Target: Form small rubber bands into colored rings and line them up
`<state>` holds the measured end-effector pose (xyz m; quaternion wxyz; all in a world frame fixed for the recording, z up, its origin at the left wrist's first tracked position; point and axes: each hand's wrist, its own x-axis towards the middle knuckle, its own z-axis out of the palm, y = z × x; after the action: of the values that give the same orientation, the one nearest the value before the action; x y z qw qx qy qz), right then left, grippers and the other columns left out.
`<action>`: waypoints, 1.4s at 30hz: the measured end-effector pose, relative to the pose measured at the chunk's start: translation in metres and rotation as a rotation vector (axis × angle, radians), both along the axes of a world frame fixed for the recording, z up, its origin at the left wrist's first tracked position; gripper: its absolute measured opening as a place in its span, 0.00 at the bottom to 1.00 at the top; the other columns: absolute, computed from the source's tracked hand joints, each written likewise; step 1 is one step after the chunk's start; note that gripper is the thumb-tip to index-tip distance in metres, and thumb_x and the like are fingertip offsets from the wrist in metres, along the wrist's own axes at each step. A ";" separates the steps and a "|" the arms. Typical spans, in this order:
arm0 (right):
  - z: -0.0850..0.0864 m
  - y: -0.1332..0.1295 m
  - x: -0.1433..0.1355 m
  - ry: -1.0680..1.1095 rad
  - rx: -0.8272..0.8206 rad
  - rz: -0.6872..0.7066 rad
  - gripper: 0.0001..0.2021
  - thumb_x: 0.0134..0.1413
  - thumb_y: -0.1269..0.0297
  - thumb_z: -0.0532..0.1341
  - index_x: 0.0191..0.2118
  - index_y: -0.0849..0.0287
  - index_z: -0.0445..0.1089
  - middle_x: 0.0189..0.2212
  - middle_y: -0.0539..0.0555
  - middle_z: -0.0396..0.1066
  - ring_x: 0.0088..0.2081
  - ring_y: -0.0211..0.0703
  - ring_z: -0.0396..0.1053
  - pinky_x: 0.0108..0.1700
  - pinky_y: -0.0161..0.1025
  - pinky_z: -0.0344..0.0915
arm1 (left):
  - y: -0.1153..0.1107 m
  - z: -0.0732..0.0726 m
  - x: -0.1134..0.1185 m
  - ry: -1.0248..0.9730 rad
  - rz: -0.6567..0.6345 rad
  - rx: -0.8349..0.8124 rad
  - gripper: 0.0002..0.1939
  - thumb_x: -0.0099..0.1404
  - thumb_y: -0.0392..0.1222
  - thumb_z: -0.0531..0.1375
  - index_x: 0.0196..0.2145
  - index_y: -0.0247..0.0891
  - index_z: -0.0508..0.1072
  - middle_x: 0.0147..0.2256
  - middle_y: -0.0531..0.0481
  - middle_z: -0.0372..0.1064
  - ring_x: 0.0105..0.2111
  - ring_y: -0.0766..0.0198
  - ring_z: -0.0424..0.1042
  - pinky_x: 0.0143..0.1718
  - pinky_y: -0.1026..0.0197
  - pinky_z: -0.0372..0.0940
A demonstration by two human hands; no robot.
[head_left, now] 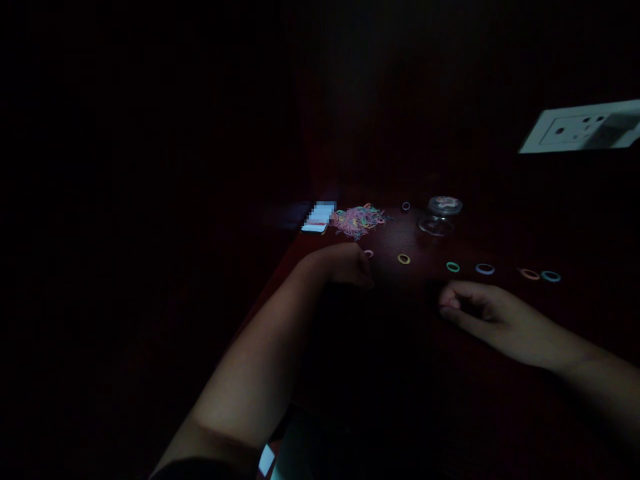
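My left hand [350, 263] is bent down at the wrist with its fingers curled, close beside a pink hair tie [369, 254]. Its fingertips are in shadow, so anything in them is hidden. My right hand [475, 310] rests on the dark table with fingers curled in and thumb against them; I see nothing in it. Along a row beyond my hands lie a yellow hair tie [404, 259], a green one [453, 267], a blue one [485, 269], an orange one [530, 274] and a teal one [551, 276].
A tangled pile of thin coloured bands [359, 221] lies beside a lit phone [319, 217] near the table's left edge. Farther back are a purplish hair tie [406, 207] and a clear lidded jar [440, 217]. A white socket panel [575, 130] is on the wall; the room is very dark.
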<state>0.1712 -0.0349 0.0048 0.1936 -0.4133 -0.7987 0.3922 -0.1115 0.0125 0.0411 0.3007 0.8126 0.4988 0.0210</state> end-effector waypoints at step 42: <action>-0.004 0.002 0.001 0.008 0.049 0.031 0.11 0.59 0.57 0.56 0.30 0.57 0.64 0.24 0.48 0.60 0.26 0.37 0.57 0.27 0.34 0.58 | 0.008 -0.001 -0.004 0.194 0.460 0.265 0.12 0.60 0.43 0.58 0.40 0.38 0.73 0.40 0.45 0.75 0.35 0.60 0.72 0.35 0.61 0.63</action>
<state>0.1724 -0.0326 0.0007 0.2007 -0.3946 -0.8136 0.3769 -0.1153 0.0206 0.0399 0.1302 0.7084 0.6895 0.0760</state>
